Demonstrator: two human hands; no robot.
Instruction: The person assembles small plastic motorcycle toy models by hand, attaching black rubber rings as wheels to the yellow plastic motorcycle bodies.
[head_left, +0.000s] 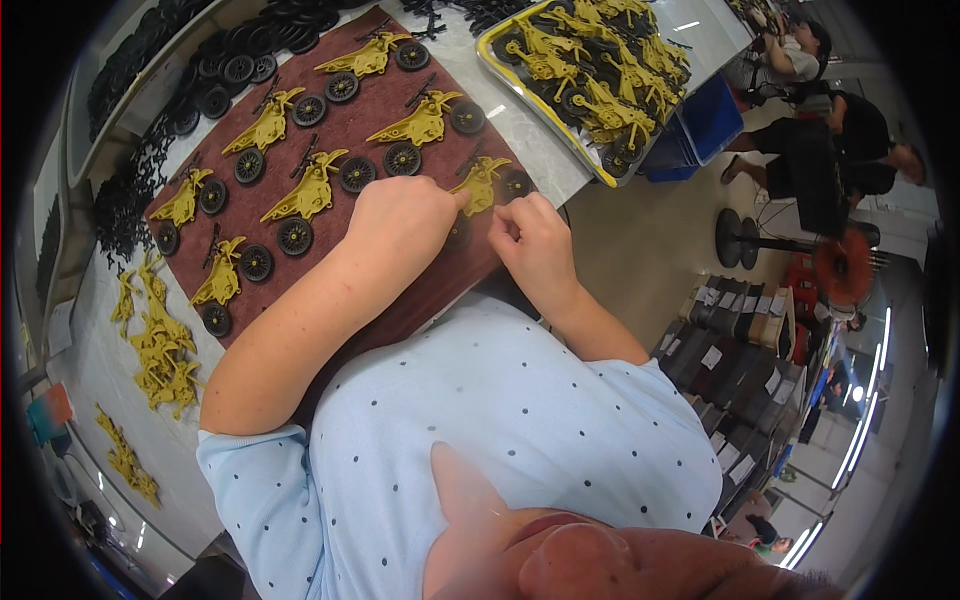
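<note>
A yellow plastic toy motorcycle body lies at the right edge of a dark red cloth, between my two hands. My left hand is closed, its fingertips pinched against the near left side of that body. On the other side my right hand is closed, thumb and fingers pressed together just off the body; anything in them is too small to make out. A black spoked wheel sits just beyond my right fingers. Another wheel is partly hidden below my left hand.
Several yellow motorcycle bodies lie in rows on the cloth with black wheels and thin black parts. A yellow-rimmed tray of toy motorcycles stands at back right. Loose bodies are piled at left, black wheels behind. Blue bins sit beyond the table.
</note>
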